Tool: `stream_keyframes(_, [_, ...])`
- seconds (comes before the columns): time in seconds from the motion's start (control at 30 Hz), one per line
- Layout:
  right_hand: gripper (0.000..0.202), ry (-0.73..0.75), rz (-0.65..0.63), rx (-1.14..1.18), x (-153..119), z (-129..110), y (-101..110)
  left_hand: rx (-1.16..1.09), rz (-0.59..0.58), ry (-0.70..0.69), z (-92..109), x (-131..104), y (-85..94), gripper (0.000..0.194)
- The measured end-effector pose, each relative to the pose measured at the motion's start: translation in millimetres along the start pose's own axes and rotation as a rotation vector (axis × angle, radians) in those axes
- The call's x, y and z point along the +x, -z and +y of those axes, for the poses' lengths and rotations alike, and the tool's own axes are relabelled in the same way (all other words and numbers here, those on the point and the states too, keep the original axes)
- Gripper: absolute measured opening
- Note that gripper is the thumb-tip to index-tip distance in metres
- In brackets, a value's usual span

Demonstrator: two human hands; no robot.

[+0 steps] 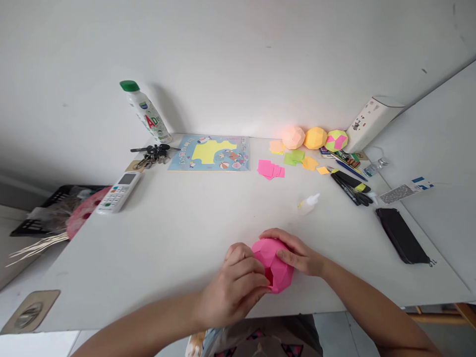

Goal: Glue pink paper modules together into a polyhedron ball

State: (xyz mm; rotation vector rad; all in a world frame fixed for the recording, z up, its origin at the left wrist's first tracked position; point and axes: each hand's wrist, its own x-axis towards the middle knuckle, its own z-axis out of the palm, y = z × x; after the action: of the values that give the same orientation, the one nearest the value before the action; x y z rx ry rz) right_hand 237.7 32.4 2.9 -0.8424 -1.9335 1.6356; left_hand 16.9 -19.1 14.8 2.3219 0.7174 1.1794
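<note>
A pink faceted paper ball point(284, 271) is held between both hands near the table's front edge. A dark opening shows in its left side. My left hand point(240, 282) is closed at that opening, its thumb and fingers pinching the paper edge. Wrapped around the ball's right side is my right hand point(297, 255), thumb on top. Beyond the ball lies a small glue bottle point(308, 204) on its side. Pink paper pieces point(270, 169), green paper pieces point(294, 157) and orange paper pieces point(310, 163) lie farther back.
Three finished-looking paper balls point(315, 138) stand by the wall beside a white box point(374, 121). Pens and a cutter point(349, 179) lie right, near a black pouch point(402, 235). A remote point(119, 192), keys point(155, 156), a bottle point(148, 116) and a blue sticker sheet point(182, 161) are left.
</note>
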Motion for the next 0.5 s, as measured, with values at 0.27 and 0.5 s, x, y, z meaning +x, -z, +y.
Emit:
stream_keyframes(0.27, [0.038,0.055,0.124,-0.144,-3.1,-2.9,-13.2,0.041,-0.004,0.004,-1.0,-3.0,-1.2,0.009])
stream_keyframes(0.5, [0.035,0.059,0.31,-0.159,-6.0,0.3,-7.3,0.06,0.043,0.017,-9.7,-4.6,2.8,0.017])
